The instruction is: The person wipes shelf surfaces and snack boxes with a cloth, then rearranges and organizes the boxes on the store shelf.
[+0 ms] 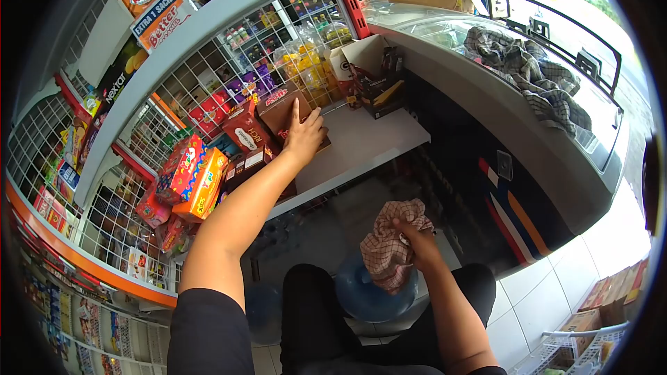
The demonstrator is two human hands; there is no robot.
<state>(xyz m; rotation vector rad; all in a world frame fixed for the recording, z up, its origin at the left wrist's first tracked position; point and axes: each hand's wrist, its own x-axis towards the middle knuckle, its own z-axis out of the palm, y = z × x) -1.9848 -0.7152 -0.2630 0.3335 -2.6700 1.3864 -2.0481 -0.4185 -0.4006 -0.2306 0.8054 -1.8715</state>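
Observation:
My left hand (306,140) reaches onto the grey shelf (368,135) with its fingers spread against a brown snack box (281,107). Its thumb is hidden, and I see no firm grip on the box. Beside that box stand a red Chocolatos box (244,128) and a darker box (246,164). Lower and to the right, my right hand (419,244) is closed on a crumpled checkered cloth (390,253), which hangs over a blue water jug (375,298) near my knees.
Orange and red Yupi boxes (201,184) lean at the shelf's left. An open carton (361,73) stands at its back right corner. Wire mesh (229,48) rises behind. A freezer (445,48) with a bunched checkered fabric (521,69) borders the right; a white basket (577,344) is low right.

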